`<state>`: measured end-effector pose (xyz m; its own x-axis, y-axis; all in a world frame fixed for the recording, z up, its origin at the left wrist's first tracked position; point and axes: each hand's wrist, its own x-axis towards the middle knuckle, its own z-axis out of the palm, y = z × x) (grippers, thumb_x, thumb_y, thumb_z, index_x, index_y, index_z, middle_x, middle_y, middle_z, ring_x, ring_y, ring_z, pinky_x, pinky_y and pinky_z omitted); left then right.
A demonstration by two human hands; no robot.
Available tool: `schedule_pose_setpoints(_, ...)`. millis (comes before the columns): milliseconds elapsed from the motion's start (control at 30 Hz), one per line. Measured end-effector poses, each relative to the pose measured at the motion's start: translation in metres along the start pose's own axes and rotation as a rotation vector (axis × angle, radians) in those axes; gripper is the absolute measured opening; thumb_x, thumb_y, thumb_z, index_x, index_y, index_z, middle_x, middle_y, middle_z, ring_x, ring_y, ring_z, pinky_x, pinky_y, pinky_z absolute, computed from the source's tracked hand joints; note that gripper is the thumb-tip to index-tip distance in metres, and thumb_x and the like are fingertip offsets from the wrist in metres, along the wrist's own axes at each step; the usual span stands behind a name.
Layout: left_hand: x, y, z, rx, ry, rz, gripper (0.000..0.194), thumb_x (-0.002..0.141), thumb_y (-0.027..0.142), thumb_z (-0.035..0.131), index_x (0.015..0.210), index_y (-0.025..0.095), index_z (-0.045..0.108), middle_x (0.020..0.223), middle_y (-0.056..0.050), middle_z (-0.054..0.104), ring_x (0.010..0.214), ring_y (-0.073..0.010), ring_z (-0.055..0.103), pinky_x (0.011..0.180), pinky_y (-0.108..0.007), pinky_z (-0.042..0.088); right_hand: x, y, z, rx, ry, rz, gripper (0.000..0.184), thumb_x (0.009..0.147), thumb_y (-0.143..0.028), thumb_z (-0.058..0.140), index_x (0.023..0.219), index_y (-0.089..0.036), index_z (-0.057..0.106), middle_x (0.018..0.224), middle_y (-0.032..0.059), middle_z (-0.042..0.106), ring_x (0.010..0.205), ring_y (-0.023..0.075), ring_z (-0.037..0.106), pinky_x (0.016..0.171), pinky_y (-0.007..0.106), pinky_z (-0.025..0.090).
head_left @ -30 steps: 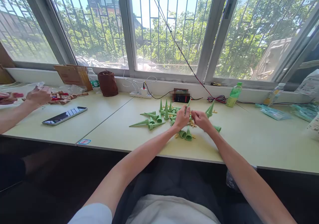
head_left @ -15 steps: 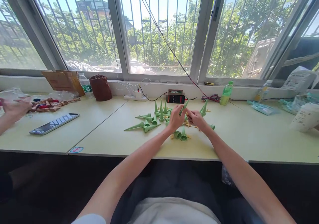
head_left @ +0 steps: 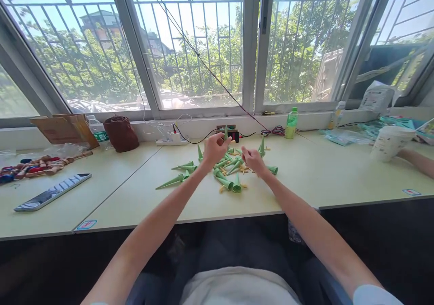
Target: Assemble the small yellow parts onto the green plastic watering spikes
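Observation:
My left hand (head_left: 214, 150) is closed around a green plastic spike (head_left: 226, 132), its tip pointing up above the fingers. A short gap to the right, my right hand (head_left: 254, 161) is curled shut with the thumb on top; what it holds, if anything, is hidden. Under and around both hands lies a loose pile of green hollow spikes (head_left: 236, 187), some standing on end and some on their sides. Small yellow valve pieces (head_left: 244, 168) lie among them, and some stick out from the spikes. An upright spike (head_left: 262, 147) stands just behind my right hand.
Behind the pile are a dark device with a display (head_left: 233, 136), a power strip (head_left: 172, 140) and a green bottle (head_left: 291, 123). A phone (head_left: 52, 193), wooden pieces (head_left: 40, 166) and a brown bag (head_left: 121, 134) are leftward. At right stands a white cup (head_left: 391, 143) beside another person's arm (head_left: 417, 160).
My hands have moved apart; before, they met at the spike. The spike stays in my left hand. The view has turned rightward, so the co-worker's hands at left are out of sight.

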<state>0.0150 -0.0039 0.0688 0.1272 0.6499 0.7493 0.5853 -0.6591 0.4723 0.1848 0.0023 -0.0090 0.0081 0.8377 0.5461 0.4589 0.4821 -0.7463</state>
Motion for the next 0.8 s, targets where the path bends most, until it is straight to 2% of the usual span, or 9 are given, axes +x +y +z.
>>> schedule_pose_setpoints(133, 0.024, -0.021, -0.041, 0.101, 0.031, -0.022, 0.031, 0.080, 0.042, 0.058, 0.062, 0.018, 0.060, 0.053, 0.001, 0.052, 0.052, -0.0114, 0.043, 0.059, -0.026, 0.032, -0.002, -0.001, 0.000, -0.076, -0.013, -0.019, 0.065, 0.089, -0.069, 0.030, 0.050, -0.020, 0.047, 0.045, 0.0027, 0.047, 0.049, 0.0144, 0.048, 0.055, 0.028, 0.035)
schedule_pose_setpoints(267, 0.022, -0.051, -0.059, 0.214, 0.061, -0.064, 0.031, 0.078, 0.044, 0.060, 0.059, 0.018, 0.058, 0.050, 0.000, 0.052, 0.051, -0.0121, 0.043, 0.059, -0.027, 0.033, -0.004, -0.001, 0.001, -0.125, -0.034, -0.046, 0.065, 0.090, -0.066, 0.030, 0.049, -0.020, 0.047, 0.046, 0.0027, 0.050, 0.050, 0.0137, 0.047, 0.058, 0.028, 0.034)
schedule_pose_setpoints(400, 0.010, -0.068, -0.055, 0.186, 0.031, -0.087, 0.035, 0.080, 0.046, 0.058, 0.058, 0.019, 0.056, 0.051, -0.001, 0.054, 0.051, -0.0121, 0.044, 0.057, -0.027, 0.034, -0.005, -0.001, -0.001, -0.140, -0.046, -0.052, 0.064, 0.090, -0.066, 0.030, 0.050, -0.020, 0.046, 0.047, 0.0033, 0.052, 0.050, 0.0137, 0.047, 0.058, 0.028, 0.035)
schedule_pose_setpoints(533, 0.009, -0.070, -0.048, 0.110, 0.023, -0.105, 0.033, 0.081, 0.044, 0.057, 0.062, 0.018, 0.058, 0.056, -0.001, 0.059, 0.053, -0.0120, 0.048, 0.058, -0.026, 0.036, -0.005, -0.002, -0.002, -0.158, -0.066, -0.055, 0.063, 0.091, -0.064, 0.030, 0.050, -0.019, 0.047, 0.049, 0.0036, 0.054, 0.051, 0.0134, 0.048, 0.058, 0.028, 0.035)
schedule_pose_setpoints(633, 0.012, -0.070, -0.044, 0.151, 0.008, -0.087, 0.030, 0.080, 0.040, 0.059, 0.060, 0.018, 0.056, 0.054, 0.000, 0.057, 0.052, -0.0117, 0.046, 0.059, -0.026, 0.035, -0.005, -0.001, -0.002, -0.161, -0.075, -0.064, 0.062, 0.092, -0.062, 0.031, 0.050, -0.019, 0.048, 0.050, 0.0033, 0.054, 0.051, 0.0131, 0.048, 0.058, 0.027, 0.034)
schedule_pose_setpoints(800, 0.003, -0.077, -0.036, 0.217, -0.167, -0.127, 0.036, 0.075, 0.038, 0.064, 0.050, 0.019, 0.046, 0.051, -0.001, 0.056, 0.051, -0.0131, 0.047, 0.058, -0.027, 0.035, -0.004, 0.003, -0.001, -0.162, -0.087, -0.078, 0.060, 0.093, -0.059, 0.032, 0.051, -0.019, 0.046, 0.049, 0.0022, 0.052, 0.051, 0.0126, 0.046, 0.058, 0.027, 0.034)
